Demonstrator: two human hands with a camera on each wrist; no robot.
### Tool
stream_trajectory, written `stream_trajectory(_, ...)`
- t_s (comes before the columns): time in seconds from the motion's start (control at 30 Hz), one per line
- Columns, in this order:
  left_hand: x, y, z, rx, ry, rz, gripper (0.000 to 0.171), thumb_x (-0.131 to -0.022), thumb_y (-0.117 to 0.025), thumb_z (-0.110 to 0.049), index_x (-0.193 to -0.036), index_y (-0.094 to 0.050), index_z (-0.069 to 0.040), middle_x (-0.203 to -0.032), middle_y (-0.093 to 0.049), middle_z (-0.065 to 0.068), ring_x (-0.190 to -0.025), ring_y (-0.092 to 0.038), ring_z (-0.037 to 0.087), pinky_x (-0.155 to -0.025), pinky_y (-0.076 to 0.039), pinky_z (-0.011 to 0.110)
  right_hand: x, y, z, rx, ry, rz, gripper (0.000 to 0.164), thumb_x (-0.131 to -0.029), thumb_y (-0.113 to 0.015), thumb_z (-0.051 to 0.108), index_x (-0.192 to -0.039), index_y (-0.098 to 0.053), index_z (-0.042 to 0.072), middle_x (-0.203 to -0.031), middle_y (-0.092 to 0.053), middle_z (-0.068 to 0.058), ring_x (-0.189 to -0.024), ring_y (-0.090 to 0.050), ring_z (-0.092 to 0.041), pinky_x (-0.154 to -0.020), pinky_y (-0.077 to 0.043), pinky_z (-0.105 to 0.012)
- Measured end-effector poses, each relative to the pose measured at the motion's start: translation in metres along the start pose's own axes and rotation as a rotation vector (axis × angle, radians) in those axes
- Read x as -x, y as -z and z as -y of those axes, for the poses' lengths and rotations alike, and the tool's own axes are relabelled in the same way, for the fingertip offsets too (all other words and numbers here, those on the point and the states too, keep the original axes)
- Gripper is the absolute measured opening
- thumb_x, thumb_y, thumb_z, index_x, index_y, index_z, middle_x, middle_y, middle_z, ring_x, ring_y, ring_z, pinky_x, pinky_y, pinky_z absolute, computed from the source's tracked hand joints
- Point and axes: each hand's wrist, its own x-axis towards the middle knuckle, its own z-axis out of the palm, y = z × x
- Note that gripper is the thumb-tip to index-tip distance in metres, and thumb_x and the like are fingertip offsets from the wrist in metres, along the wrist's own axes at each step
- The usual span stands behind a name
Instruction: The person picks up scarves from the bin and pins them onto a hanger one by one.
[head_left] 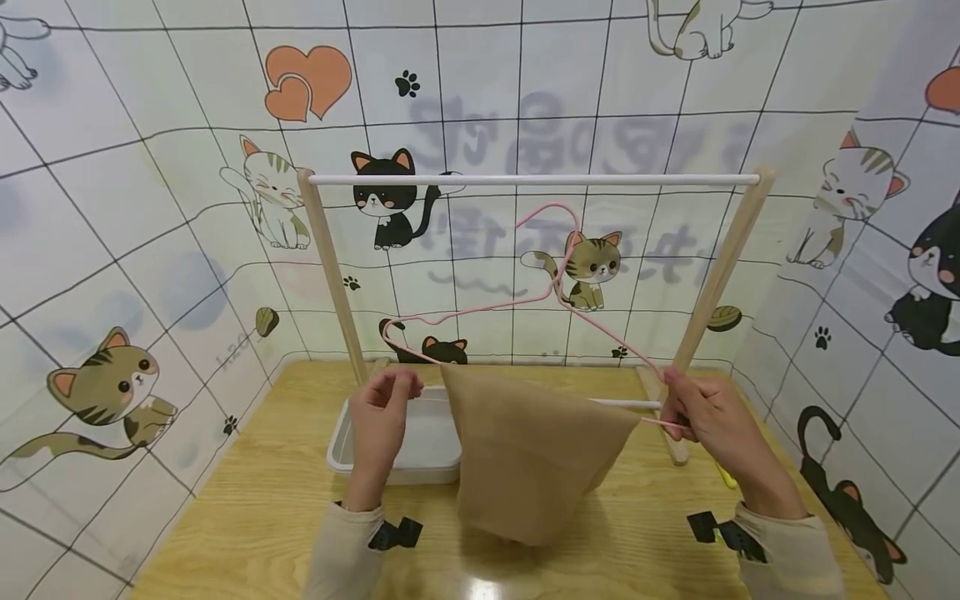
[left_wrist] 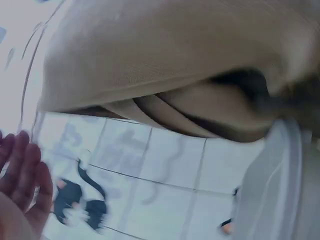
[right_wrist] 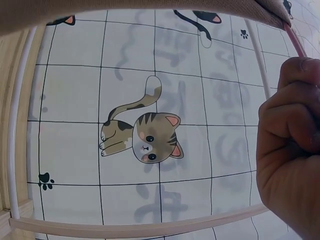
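Because only one corner is gripped, the pink wire hanger (head_left: pixel 557 286) could swivel in the person's right hand (head_left: pixel 708 408), and its unsupported far end might dip under the weight of the brown cloth (head_left: pixel 532 458). Its lower bar slants down toward the right, so the cloth could creep along it and bunch near the right corner. Uneven drape, with more fabric on one side of the bar than the other, would be another cause for it to slip off; how evenly it is folded cannot be told. A careless swing could also make the fabric brush the white tray (head_left: pixel 431 477) just beside and behind it, or knock the hook against the garment rack (head_left: pixel 525 180).

As for direction, the hanger's hook points up, its tip curling over to the left, below the rack's white rail and not hung on it. The hanger's long axis runs left to right, roughly along that rail but tilted, the right end lower. The cloth hangs down from the bar over the worktop (head_left: pixel 247 500).

Of the hands, the right pinches the hanger's right corner with curled fingers; the left hand (head_left: pixel 381 425) is near the cloth's left edge, fingers loosely bent, apparently holding nothing.
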Motion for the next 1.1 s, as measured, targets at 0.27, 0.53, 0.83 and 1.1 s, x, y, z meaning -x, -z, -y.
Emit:
stream_trajectory(0.27,0.000,-0.042,-0.027,-0.500,-0.624,0.242,0.007,-0.094,-0.076,-0.016,-0.099,-0.077,-0.010,-0.103,-0.075,0.001,-0.106,-0.066,0.023,-0.099,-0.048,0.040,-0.004,-0.007,0.002,0.038,-0.030,-0.014,0.063,-0.113,-0.039,0.027,-0.055,-0.048,0.004,-0.053,-0.055,-0.004,-0.043,-0.040,-0.011,-0.038,-0.033,-0.031)
stream_trajectory(0.53,0.001,-0.083,-0.031,-0.754,-0.644,0.455,0.023,-0.097,-0.072,-0.031,-0.113,-0.077,-0.015,-0.113,-0.075,-0.003,-0.109,-0.068,0.014,-0.102,-0.048,0.037,-0.005,-0.009,0.002,0.056,-0.046,-0.005,0.062,-0.113,-0.039,0.028,-0.056,-0.047,0.004,-0.054,-0.055,-0.004,-0.043,-0.043,-0.015,-0.039,-0.034,-0.030)
stream_trajectory(0.83,0.006,-0.099,-0.031,-0.913,-0.579,0.573,0.024,-0.101,-0.063,-0.042,-0.111,-0.078,-0.025,-0.096,-0.072,-0.011,-0.094,-0.067,0.010,-0.090,-0.049,0.035,-0.004,-0.011,-0.002,0.041,-0.056,0.024,0.062,-0.113,-0.037,0.029,-0.057,-0.040,0.002,-0.054,-0.054,-0.003,-0.045,-0.045,-0.013,-0.040,-0.034,-0.030)
stream_trajectory(1.1,0.006,-0.107,-0.034,-0.945,-0.583,0.494,0.019,-0.103,-0.063,-0.035,-0.096,-0.079,-0.027,-0.087,-0.072,-0.014,-0.085,-0.063,0.009,-0.090,-0.046,0.036,-0.007,-0.014,0.000,0.054,-0.047,0.036,0.061,-0.113,-0.038,0.028,-0.057,-0.040,0.003,-0.054,-0.053,-0.003,-0.045,-0.045,-0.015,-0.041,-0.035,-0.030)
